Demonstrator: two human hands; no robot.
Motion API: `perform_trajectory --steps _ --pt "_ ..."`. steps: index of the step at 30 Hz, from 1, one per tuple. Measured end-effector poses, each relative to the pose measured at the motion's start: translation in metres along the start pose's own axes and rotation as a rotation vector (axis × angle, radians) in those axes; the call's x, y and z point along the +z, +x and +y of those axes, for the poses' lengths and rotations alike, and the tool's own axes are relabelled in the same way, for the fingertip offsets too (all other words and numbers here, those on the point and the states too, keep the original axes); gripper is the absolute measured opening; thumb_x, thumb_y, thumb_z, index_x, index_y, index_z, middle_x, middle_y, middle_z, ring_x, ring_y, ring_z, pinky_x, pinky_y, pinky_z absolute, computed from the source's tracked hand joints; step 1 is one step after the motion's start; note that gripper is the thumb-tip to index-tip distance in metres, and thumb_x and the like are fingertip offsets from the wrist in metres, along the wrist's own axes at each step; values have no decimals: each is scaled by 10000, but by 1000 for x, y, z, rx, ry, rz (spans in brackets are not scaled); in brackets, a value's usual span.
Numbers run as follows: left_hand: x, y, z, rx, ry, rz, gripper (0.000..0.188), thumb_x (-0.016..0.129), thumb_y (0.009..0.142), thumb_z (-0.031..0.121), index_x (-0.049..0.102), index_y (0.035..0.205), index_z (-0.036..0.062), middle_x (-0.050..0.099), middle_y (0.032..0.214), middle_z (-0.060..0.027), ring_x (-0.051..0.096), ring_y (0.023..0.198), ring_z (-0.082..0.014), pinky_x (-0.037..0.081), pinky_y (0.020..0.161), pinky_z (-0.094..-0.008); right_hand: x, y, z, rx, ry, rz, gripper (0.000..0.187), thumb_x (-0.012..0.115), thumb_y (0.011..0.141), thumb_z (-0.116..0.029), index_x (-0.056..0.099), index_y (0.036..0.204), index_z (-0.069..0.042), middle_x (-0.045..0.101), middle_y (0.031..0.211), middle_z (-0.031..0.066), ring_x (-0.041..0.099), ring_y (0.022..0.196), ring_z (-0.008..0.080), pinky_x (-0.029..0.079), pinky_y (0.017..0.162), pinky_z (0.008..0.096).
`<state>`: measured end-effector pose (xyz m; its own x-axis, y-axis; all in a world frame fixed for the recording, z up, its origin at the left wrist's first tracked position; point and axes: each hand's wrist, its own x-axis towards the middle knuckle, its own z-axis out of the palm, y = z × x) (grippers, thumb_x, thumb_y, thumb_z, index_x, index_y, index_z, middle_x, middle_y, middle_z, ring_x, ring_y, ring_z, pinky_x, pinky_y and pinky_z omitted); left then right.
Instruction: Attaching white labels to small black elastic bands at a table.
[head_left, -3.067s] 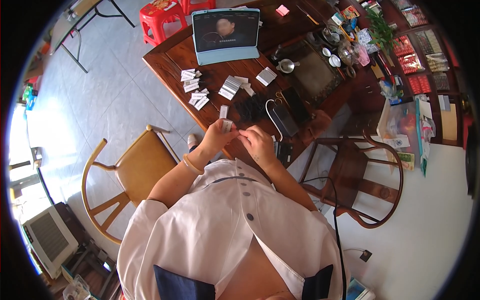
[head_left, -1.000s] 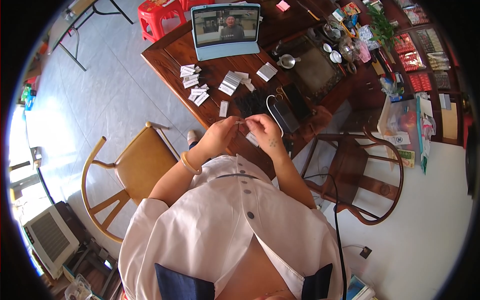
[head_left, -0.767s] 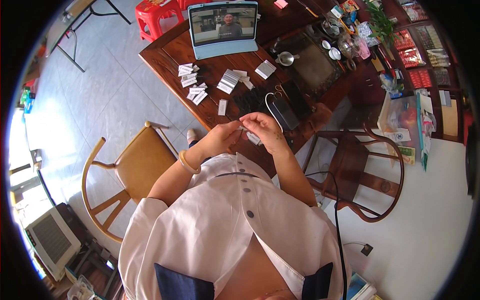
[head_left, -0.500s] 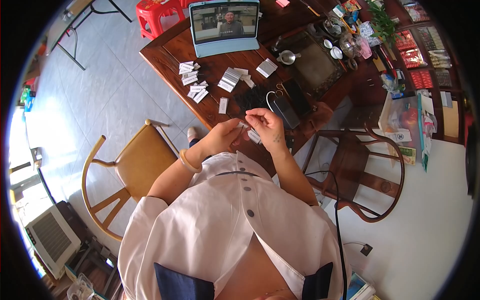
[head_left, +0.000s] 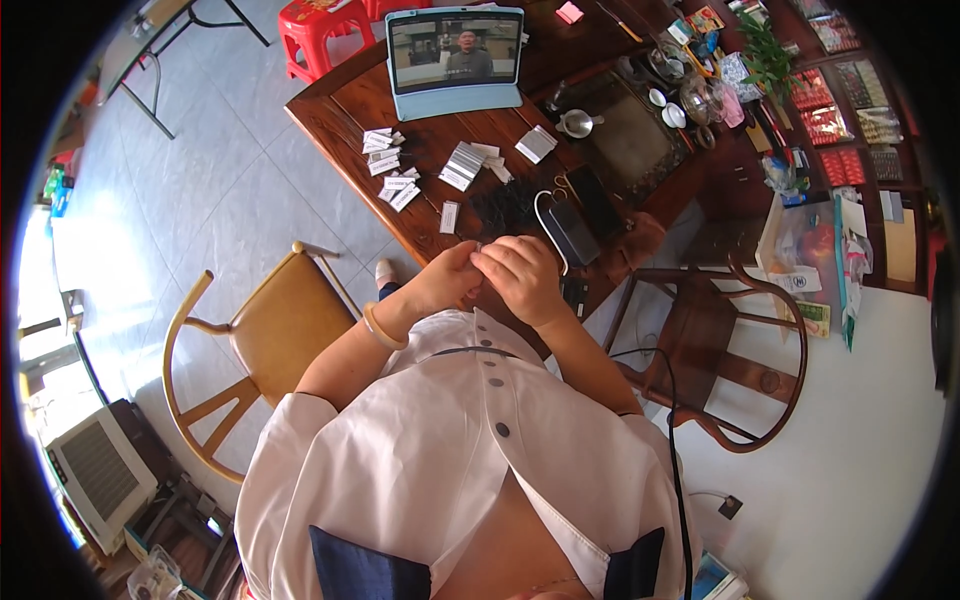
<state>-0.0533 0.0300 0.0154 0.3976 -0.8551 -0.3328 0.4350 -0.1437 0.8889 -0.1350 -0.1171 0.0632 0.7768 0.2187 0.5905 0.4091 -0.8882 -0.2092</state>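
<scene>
Over the table's near edge my two hands meet, fingers touching. My left hand (head_left: 447, 278) is closed around a small white tag that my fingers now mostly cover. Against it, my right hand (head_left: 520, 275) has bent fingers pressed together at the tips; what they pinch is hidden. Just beyond lies a heap of thin black strands (head_left: 500, 206), with a single white tag (head_left: 450, 217) to its left. Farther off are a stack of grey-and-white tags (head_left: 462, 166), another stack (head_left: 536, 144), and a loose pile of white tags (head_left: 382, 150).
A tablet (head_left: 455, 52) in a light blue case stands at the back of the wooden table (head_left: 335, 107). Right of the strands are a dark box-like device (head_left: 572, 230) with a white cable and a tea tray (head_left: 630, 125). Chairs flank me: yellow (head_left: 285, 310), dark wooden (head_left: 690, 345).
My right hand has turned and closed in over my left fingers, covering the white tag that showed before. Another white piece below the fingers is out of sight now. The view has shifted slightly.
</scene>
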Motion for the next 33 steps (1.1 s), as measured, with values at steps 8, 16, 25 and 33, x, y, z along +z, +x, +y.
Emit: perform_trajectory --steps 8,16,25,33 --pt "6 3 -4 134 -90 32 220 483 974 158 492 1141 15 529 808 -8 490 670 -80 407 577 -221 12 -10 -5 659 442 185 119 679 795 -28 625 901 -21 640 852 82 627 744 210 493 653 289" --pt "7 -1 -3 72 -15 67 192 464 989 194 522 1054 24 519 791 4 494 653 -66 395 550 -202 7 -15 -2 944 747 82 113 661 826 -23 628 934 -18 643 877 37 602 735 74 486 665 227" --pt "3 -7 5 75 -95 -24 189 460 988 200 525 1016 25 521 748 3 460 607 -62 352 503 -192 2 -26 12 860 1158 44 203 577 854 60 554 1051 15 622 978 77 625 883 118 504 781 239" --pt "8 -13 19 5 -117 -16 185 460 983 207 527 992 34 523 719 -9 418 550 -54 337 479 -196 2 -29 13 747 962 6 256 585 823 99 557 1060 4 624 1010 74 631 939 134 510 798 254"
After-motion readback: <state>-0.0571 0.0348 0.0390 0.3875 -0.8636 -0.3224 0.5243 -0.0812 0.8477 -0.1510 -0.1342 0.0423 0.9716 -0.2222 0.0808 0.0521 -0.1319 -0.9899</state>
